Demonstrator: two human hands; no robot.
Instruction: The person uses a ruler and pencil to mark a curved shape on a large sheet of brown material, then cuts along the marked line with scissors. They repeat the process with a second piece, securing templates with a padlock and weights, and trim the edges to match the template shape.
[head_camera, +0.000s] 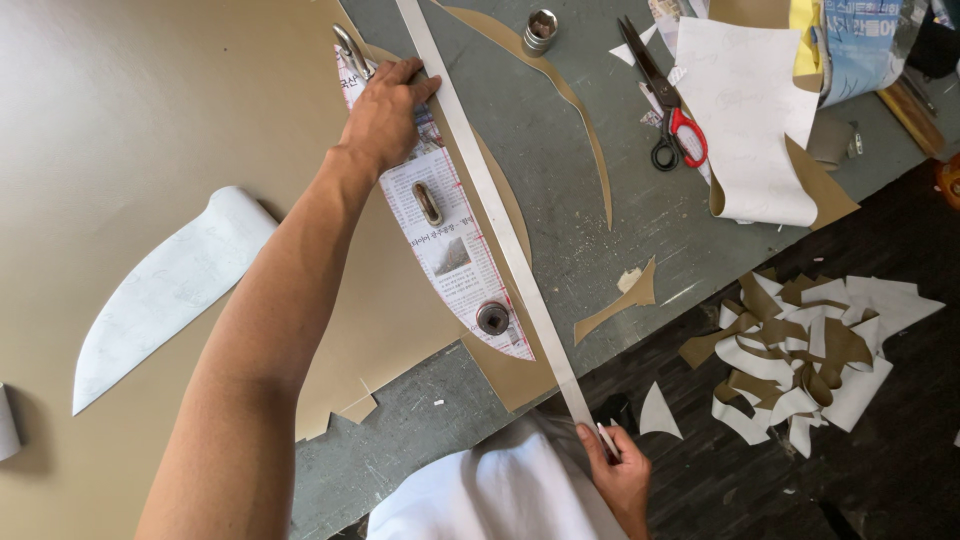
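Note:
My left hand (385, 112) presses flat on a curved newspaper pattern (450, 250) that lies on a large tan sheet (150, 110), its fingers against a long metal ruler (490, 200). The ruler runs diagonally along the pattern's right edge, from the top of the view to the table's near edge. My right hand (615, 470) grips the ruler's near end, together with a small white stick, past the table edge. Three metal weights sit on the pattern: a clip-like one (350, 50), an oblong one (428, 203) and a round one (492, 318).
Red-handled scissors (665, 100) lie on the grey table (620, 200) beside a curled white sheet (750, 110). A metal socket (540, 30) stands near the top. Thin tan offcuts (560, 100) lie on the table. A white curved piece (165, 290) rests at the left. Scraps (810, 350) litter the dark floor.

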